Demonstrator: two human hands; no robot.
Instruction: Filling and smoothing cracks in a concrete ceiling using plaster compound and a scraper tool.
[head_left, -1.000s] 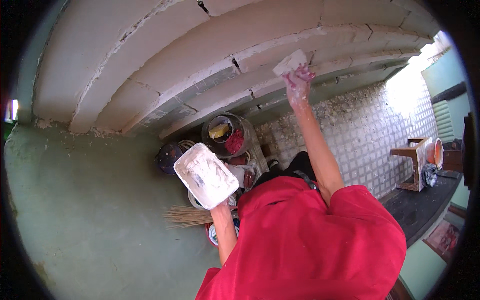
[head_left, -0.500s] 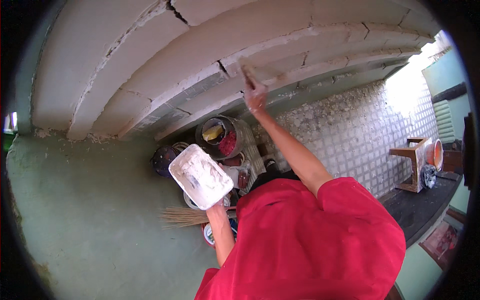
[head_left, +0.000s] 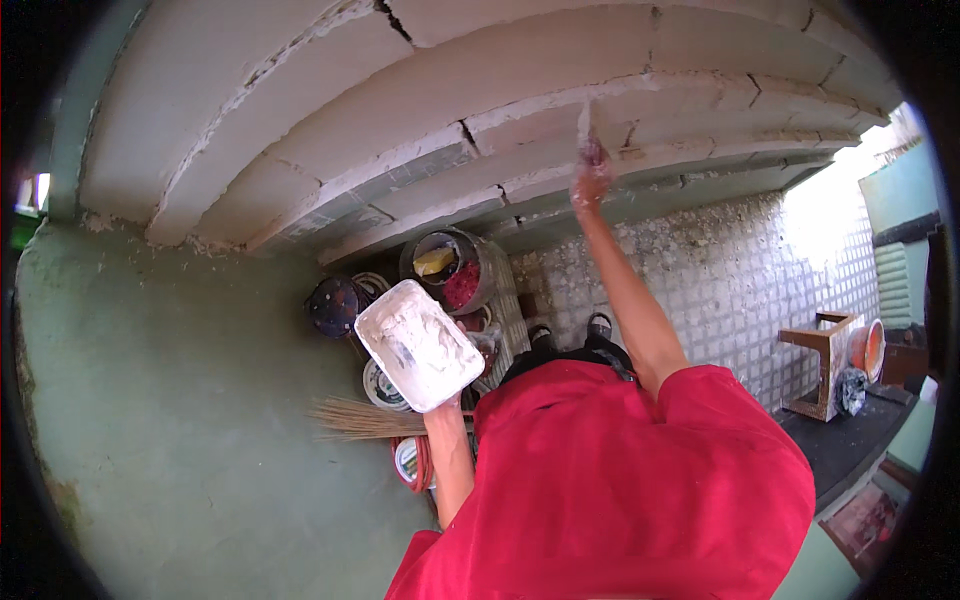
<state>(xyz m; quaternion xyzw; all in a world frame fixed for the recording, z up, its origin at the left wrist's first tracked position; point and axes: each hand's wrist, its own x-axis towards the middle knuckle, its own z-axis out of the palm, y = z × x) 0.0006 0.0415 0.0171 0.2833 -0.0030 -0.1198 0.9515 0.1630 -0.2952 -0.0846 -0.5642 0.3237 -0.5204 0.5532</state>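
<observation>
Buckets, broom crowd floor below hands (green wall side open).

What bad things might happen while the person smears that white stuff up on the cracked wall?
1. The board in the left hand is heaped with white paste and tilted, so some may slide off onto the buckets and broom below.
2. The right hand presses a blade against the cracked blocks at full stretch, so paste or loose bits might drop.
3. Clutter lies close to the feet, so a step could trip.
</observation>
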